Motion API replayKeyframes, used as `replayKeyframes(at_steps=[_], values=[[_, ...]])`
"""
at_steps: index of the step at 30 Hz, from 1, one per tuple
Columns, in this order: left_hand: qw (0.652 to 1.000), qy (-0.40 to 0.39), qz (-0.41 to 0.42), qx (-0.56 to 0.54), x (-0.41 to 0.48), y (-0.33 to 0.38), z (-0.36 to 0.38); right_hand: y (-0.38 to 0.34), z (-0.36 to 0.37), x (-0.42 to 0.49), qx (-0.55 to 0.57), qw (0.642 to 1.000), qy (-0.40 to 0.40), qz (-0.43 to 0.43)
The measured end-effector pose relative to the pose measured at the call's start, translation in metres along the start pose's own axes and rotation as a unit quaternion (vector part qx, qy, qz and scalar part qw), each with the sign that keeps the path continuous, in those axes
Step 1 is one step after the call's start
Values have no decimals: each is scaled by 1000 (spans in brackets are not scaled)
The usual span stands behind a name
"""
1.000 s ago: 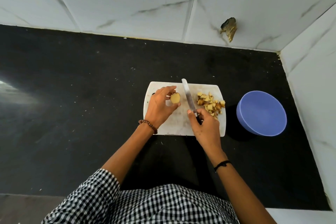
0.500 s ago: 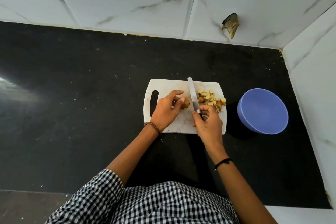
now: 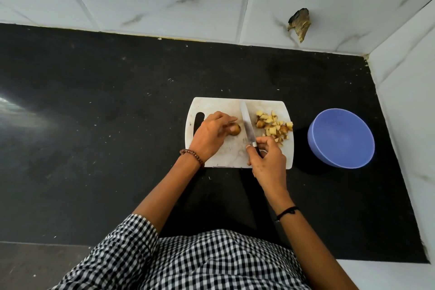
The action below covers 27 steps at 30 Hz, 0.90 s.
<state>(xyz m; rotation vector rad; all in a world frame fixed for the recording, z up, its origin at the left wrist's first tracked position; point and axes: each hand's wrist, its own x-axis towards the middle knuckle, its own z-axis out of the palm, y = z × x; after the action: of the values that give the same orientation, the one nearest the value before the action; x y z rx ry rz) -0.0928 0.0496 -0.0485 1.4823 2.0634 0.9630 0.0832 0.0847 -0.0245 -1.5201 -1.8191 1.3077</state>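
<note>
A white cutting board [image 3: 220,105] lies on the black counter. My left hand [image 3: 210,134] holds a brown potato piece [image 3: 235,130] down on the board with curled fingers. My right hand [image 3: 267,160] grips the dark handle of a knife [image 3: 246,122]. Its blade points away from me and stands just right of the potato piece. A pile of small diced potato pieces [image 3: 274,127] lies on the right part of the board, beyond the blade.
A blue bowl [image 3: 341,138] stands on the counter to the right of the board. White tiled walls close the back and right sides. A brown clump [image 3: 300,23] sticks to the back wall. The counter's front edge runs near my checked shirt.
My left hand turned the potato piece from cut face up to lying on the board and now holds it down. The knife shifted beside it. The view moved slightly.
</note>
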Motion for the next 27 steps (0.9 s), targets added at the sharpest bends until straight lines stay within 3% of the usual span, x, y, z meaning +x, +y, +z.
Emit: replayKeyframes(at_steps=[5, 14, 27], values=[[998, -37, 38, 24, 1, -4, -3, 7, 1, 0, 2, 1000, -5, 11], [996, 60, -52, 47, -1, 14, 13, 1, -4, 0, -19, 1000, 2, 8], [997, 57, -49, 15, -4, 17, 4, -3, 8, -6, -151, 983, -34, -97]])
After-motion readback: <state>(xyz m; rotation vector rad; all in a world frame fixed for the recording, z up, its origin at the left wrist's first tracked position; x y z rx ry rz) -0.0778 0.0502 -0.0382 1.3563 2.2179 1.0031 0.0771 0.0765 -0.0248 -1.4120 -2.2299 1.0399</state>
